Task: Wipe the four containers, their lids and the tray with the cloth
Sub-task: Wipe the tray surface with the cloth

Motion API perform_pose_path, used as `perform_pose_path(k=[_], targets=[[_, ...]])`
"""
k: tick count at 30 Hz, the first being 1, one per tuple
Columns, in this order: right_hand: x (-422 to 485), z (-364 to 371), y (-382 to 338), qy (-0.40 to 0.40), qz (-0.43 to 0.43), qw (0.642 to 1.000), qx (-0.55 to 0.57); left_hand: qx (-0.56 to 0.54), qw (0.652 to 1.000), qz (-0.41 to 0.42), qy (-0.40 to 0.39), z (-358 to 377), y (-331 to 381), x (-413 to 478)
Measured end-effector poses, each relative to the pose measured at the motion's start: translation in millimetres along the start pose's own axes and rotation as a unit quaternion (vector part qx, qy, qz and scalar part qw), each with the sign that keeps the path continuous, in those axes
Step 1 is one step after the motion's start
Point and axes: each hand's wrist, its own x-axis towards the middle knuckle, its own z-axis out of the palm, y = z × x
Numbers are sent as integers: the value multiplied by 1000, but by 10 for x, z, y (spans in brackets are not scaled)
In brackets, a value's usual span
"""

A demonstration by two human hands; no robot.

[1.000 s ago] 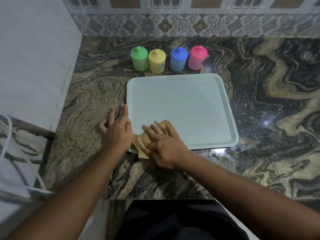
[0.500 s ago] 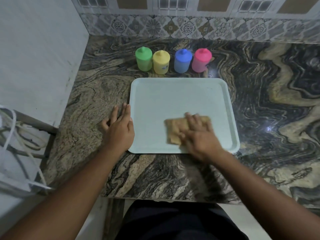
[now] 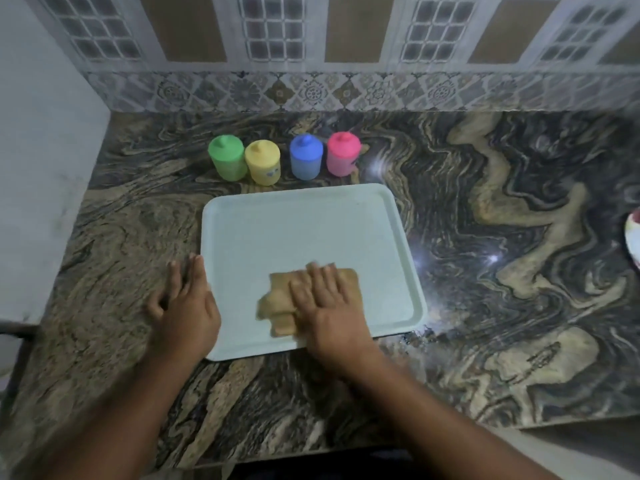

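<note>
A pale rectangular tray (image 3: 298, 230) lies flat on the marbled counter. My right hand (image 3: 329, 303) presses flat on a folded tan cloth (image 3: 277, 303) near the tray's front edge, fingers spread over it. My left hand (image 3: 185, 306) rests flat at the tray's left rim, fingers together, holding nothing. Behind the tray stand the lidded containers in a row: green (image 3: 227, 161), yellow (image 3: 262, 161), blue (image 3: 306, 161) and pink (image 3: 343, 153), all upright and closed.
A white wall panel (image 3: 45, 168) borders the counter on the left, and a tiled backsplash (image 3: 311, 91) runs along the back. A pale dish edge (image 3: 634, 237) shows at the far right. The counter's front edge (image 3: 311, 455) is close to my body.
My right hand slid the cloth from the tray's front left corner to the right, then back toward the middle. The left hand stayed at the rim. The camera tilted upward.
</note>
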Motion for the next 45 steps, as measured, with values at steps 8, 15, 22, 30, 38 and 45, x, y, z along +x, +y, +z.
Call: perform_pose_path(k=[8,15,22,30,38,45], targets=[[1394,-589,644,22,332,937,109,0,1000,11,-11,47,-87,4],[1106,-337,239,21,56,998,32,-8,1000,-8,3,72,-58,-2],[1117,-587,931,24,333,943,-6,-12,1000,7,1,26,-13,-17],[1244,-197,-753,-25,18,1000,5,-4,1000,6,2,12,0,-7],[601,-163,462,74,103,992,3,-26,1000,14,1,-35,24,-47],[1349,-243,-507,-14,85,995,42,-1,1000,-1,-18,-20,-18,-25]])
